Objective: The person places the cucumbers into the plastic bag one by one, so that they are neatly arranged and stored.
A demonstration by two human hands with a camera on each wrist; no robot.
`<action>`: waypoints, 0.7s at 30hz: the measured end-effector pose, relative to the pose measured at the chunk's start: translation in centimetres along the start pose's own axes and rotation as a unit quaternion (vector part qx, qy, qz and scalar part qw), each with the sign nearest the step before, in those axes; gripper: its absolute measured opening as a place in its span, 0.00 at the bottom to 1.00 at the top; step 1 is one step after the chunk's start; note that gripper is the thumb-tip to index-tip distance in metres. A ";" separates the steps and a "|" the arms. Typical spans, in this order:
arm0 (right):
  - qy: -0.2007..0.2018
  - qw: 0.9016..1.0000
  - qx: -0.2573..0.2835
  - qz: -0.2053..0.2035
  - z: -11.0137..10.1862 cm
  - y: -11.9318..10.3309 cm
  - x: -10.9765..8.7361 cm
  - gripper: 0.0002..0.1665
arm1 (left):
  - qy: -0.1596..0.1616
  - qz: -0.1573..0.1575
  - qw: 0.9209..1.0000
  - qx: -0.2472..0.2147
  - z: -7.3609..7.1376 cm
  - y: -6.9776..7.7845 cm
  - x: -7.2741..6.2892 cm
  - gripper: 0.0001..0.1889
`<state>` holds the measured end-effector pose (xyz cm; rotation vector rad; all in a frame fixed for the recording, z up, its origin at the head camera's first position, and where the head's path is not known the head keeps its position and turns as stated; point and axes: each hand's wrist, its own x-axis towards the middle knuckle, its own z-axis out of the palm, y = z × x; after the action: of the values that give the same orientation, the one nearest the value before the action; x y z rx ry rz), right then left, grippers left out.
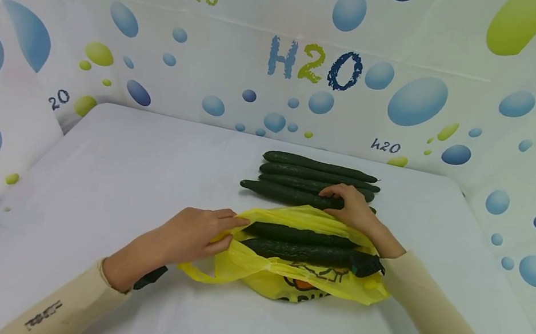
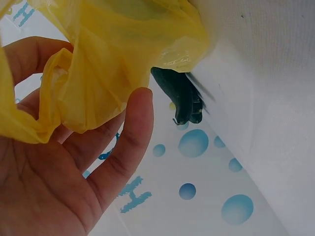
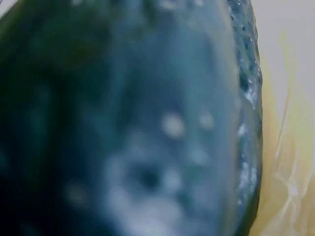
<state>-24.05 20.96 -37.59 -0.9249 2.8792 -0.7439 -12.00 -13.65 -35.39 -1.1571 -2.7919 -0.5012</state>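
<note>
A yellow plastic bag (image 1: 252, 271) lies with its mouth spread, and two dark green cucumbers (image 1: 297, 251) show inside it. My left hand (image 1: 198, 234) holds the bag's left rim; in the left wrist view the yellow film (image 2: 98, 64) hangs among its fingers. Behind the bag, my right hand (image 1: 352, 207) grips the nearest cucumber (image 1: 284, 194) of a row, near its right end, fingers bent over the top. In the right wrist view, blurred cucumber skin (image 3: 147, 123) fills most of the picture, with yellow film (image 3: 288, 147) at the right edge.
Several more cucumbers (image 1: 320, 166) lie side by side behind the gripped one. A white cloth (image 1: 144, 160) covers the table, and a white backdrop (image 1: 241, 65) with blue and green drops stands behind it. Small black wrist cameras (image 1: 366, 264) sit under both wrists.
</note>
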 end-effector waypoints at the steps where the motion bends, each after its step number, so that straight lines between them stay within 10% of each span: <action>1: 0.001 1.000 0.003 0.003 0.0 0.0 -0.1 0.19 | 0.000 0.001 1.000 0.000 0.0 0.0 0.0 0.20; 21: 0.000 0.999 0.035 0.025 0.0 -0.7 -0.5 0.19 | -0.003 -0.004 1.000 -0.007 -0.1 0.0 0.2 0.20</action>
<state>-23.25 20.72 -37.30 -0.8414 2.8433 -0.8349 -12.18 -13.58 -35.23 -1.1541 -2.8036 -0.5205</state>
